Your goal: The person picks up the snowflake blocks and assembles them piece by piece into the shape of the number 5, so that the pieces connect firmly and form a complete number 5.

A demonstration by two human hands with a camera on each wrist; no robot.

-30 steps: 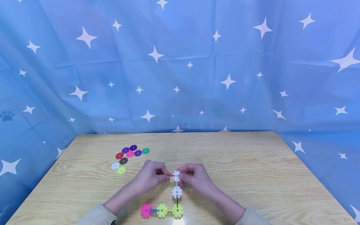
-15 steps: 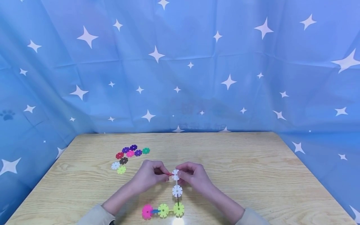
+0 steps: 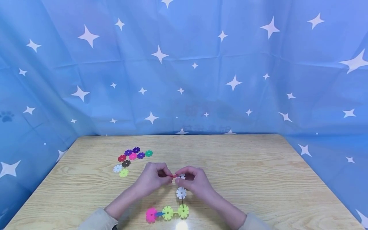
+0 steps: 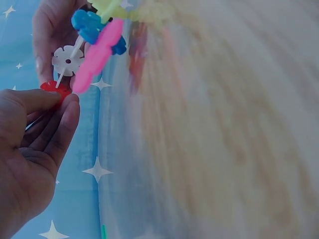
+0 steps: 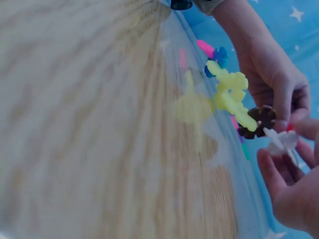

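Slotted plastic snowflake discs are linked in an L-shaped chain. My left hand (image 3: pixel 155 179) pinches a red disc (image 4: pixel 55 90), seen edge-on in the head view, against the chain's far end. My right hand (image 3: pixel 196 183) holds the white disc (image 3: pixel 182 176) there, its fingers partly covering it. Toward me follow another white disc (image 3: pixel 181 193), a dark brown disc (image 5: pixel 265 118) and a yellow-green disc (image 3: pixel 183 211). The near row continues left with a second yellow-green disc (image 3: pixel 168 213), a blue disc (image 3: pixel 159 214) and a pink disc (image 3: pixel 151 215).
Several loose discs lie on the wooden table (image 3: pixel 244 166) at the back left, among them a green disc (image 3: pixel 149 153), a black disc (image 3: pixel 126 163) and a yellow-green loose disc (image 3: pixel 124 172). A blue star-patterned curtain (image 3: pixel 184 73) hangs behind the table.
The right hand's fingertips have shifted left over the end white disc, covering more of it and closing in on the left hand. The chain has moved slightly away from me.
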